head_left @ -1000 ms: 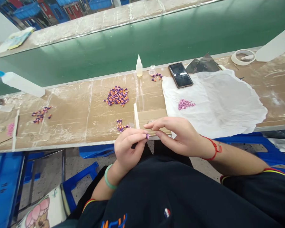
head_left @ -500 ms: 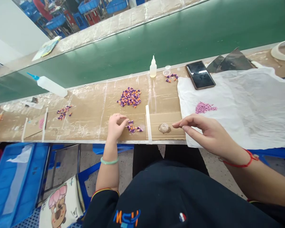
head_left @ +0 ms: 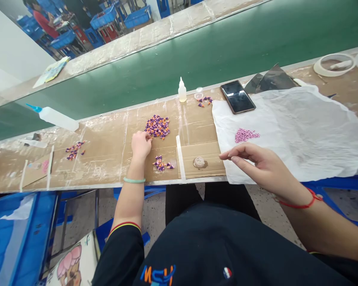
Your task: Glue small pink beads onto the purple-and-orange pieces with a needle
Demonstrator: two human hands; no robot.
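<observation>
My left hand (head_left: 141, 144) is at the lower left edge of a large pile of small purple-and-orange pieces (head_left: 157, 126). Its fingers are curled together, and whatever they pinch is hidden. Closer to the table's front edge lies a smaller cluster of the same pieces (head_left: 162, 163). My right hand (head_left: 255, 162) hovers palm down over the edge of the white cloth (head_left: 289, 119), index finger stretched out and thumb a little apart, holding nothing visible. Left of its fingertips, a small round clear dish (head_left: 199, 162) sits on a cardboard piece (head_left: 210, 150).
A small dropper bottle (head_left: 182, 91) stands at the back, near a phone (head_left: 238, 97). Tiny pink bits (head_left: 246, 135) lie on the cloth. Further left are another cluster of pieces (head_left: 74, 150) and a white bottle with a blue tip (head_left: 58, 118). A tape roll (head_left: 319, 67) is far right.
My left hand has moved away from the small cluster, forward to the edge of the large pile. My right hand keeps nearly the same pose. The camera view has shifted slightly.
</observation>
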